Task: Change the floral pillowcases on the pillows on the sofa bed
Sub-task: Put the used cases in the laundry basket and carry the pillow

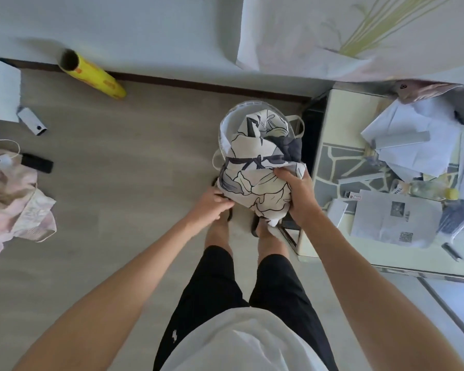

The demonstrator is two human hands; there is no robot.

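Head view: a bunched floral pillowcase (255, 180), white with dark line-drawn flowers and grey patches, is held above the floor in front of the person's legs. Its upper part sits in the mouth of a white laundry bag (227, 124) with a round rim, and its lower bulk hangs out toward the person. The right hand (299, 195) grips the right side of the bundle: the fingers curl over the top edge of the fabric, with the palm against its side. The left hand (210, 204) holds the lower left of the bundle; its fingers are curled in under the cloth, their tips hidden by it. The pillowcase thus lies between the two hands, touching both.

Below the bundle are the person's feet in dark sandals (253, 224) on a pale wood floor (118, 183). To the right stands a low table (340, 121) strewn with papers (397, 220) and a plastic bottle (431, 190). At the top is the sofa bed (145, 28), a pale sheet with a yellow-green plant print (359, 36) draped over its right part. A yellow roll (97, 76) lies at its base. Pink cloth (14, 202) is heaped at the left edge, near a dark remote (36, 163).
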